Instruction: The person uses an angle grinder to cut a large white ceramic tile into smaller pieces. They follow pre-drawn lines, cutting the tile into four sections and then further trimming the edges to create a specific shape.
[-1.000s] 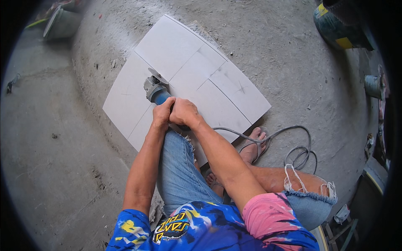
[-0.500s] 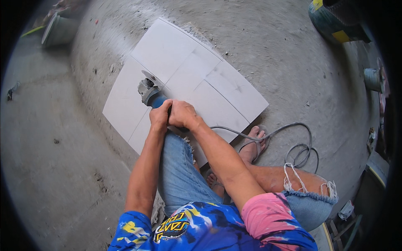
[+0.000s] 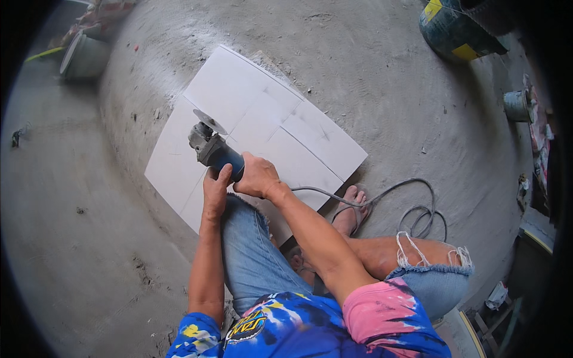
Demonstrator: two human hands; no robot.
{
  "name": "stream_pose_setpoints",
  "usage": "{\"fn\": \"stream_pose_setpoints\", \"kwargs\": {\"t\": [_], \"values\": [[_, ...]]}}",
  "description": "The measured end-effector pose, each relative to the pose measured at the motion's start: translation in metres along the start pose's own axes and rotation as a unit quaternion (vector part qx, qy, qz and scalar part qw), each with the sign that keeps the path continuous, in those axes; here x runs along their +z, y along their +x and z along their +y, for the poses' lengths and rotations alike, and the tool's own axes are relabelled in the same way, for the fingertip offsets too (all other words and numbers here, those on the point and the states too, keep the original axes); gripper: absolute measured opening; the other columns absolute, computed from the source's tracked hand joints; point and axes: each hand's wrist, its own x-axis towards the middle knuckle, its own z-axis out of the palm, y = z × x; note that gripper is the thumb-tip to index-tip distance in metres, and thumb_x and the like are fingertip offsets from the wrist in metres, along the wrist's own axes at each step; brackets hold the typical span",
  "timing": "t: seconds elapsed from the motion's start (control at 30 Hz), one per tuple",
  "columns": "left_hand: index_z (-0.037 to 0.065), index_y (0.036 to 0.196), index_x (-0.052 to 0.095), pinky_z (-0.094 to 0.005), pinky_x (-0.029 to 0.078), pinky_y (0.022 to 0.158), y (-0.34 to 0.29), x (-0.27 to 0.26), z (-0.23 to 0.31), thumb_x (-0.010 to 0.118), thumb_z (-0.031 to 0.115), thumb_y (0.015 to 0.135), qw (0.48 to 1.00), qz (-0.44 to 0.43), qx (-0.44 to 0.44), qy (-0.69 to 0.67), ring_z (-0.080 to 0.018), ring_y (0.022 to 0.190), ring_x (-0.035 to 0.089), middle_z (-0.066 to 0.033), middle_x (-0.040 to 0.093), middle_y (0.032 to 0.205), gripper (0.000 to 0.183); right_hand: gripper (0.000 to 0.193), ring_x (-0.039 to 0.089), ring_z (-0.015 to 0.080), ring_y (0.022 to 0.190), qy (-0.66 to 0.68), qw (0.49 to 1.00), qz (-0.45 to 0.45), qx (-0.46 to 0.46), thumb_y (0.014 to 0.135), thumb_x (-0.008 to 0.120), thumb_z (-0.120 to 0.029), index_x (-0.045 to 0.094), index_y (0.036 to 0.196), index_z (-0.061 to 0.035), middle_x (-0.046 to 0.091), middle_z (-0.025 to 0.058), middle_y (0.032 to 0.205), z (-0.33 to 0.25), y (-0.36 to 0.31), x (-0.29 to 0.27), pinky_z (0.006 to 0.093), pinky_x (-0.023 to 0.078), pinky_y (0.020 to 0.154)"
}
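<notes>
Between my two hands is a blue angle grinder [image 3: 224,159] with a dusty grey head and a thin round cutting disc [image 3: 209,121]. My left hand [image 3: 216,190] is closed about the left side of its body, thumb along the casing. Wrapped round the rear of the body, my right hand [image 3: 258,177] hides much of the handle. The grinder appears held above a large white tile [image 3: 227,77] on the floor, which bears straight lines and a dark smudge. From under my right hand the grey power cord [image 3: 322,190] trails to the right.
My sandalled foot [image 3: 352,212] is at the tile's right corner, close to the cord. A dark bucket with yellow patches [image 3: 456,33] stands at the far right, a smaller grey bucket [image 3: 516,106] below it. Another bucket [image 3: 83,56] lies at the far left.
The grinder has lifted toward me, its disc now showing more of its face. My left hand has shifted lower and to the left, its thumb now visible. The whole view has shifted slightly.
</notes>
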Motion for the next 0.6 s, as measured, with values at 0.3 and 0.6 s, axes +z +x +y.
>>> {"fn": "stream_pose_setpoints", "kwargs": {"t": [0.3,0.6], "values": [[-0.016,0.143,0.036,-0.0497,0.035,0.115,-0.078,-0.152,-0.138,0.080,0.062,0.073,0.825,0.360,-0.235,0.366,-0.0437,0.139,0.041,-0.0354,0.042,0.146,0.114,0.048,0.070,0.0342,0.077,0.062,0.985,0.159,-0.009,0.060,0.076,-0.023,0.061,0.099,0.0005,0.070,0.0181,0.083,0.022,-0.032,-0.077,0.0418,0.057,0.075],[-0.021,0.124,0.055,-0.0440,0.053,0.092,-0.146,-0.146,-0.234,0.082,0.056,0.077,0.898,0.250,-0.335,0.136,-0.0409,0.113,0.066,-0.0349,0.065,0.119,0.094,0.042,0.066,0.0203,0.068,0.131,0.964,0.221,-0.067,0.060,0.079,-0.019,0.062,0.093,0.0004,0.068,0.0099,0.079,-0.001,-0.048,-0.129,0.0347,0.056,0.067]]}}
